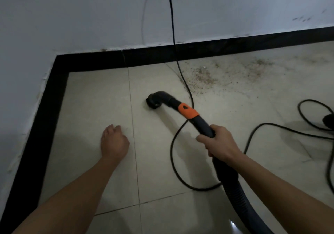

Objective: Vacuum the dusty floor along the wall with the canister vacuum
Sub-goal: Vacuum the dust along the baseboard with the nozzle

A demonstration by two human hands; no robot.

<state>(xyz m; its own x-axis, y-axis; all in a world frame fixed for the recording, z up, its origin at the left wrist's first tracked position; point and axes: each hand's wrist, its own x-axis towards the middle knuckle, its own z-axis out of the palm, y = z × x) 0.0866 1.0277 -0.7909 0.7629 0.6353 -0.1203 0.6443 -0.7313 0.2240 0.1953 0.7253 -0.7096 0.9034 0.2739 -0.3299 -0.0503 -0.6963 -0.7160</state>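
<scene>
Two hands: the left hand (114, 141) at 7 o'clock and the right hand (219, 143) at 4 o'clock. One hose (233, 185), bearing one black nozzle (155, 100) and one orange collar (187, 110). One black cord (173, 25) comes down the wall at 12 o'clock; whether the loops (307, 105) at 3 o'clock belong to it cannot be told. Two dust patches (202, 76) (256, 67) lie between 1 and 2 o'clock. Two runs of black skirting (198, 50) meet in one corner at 10 o'clock. Two tile joints (133, 125) cross the floor (90, 98).
</scene>
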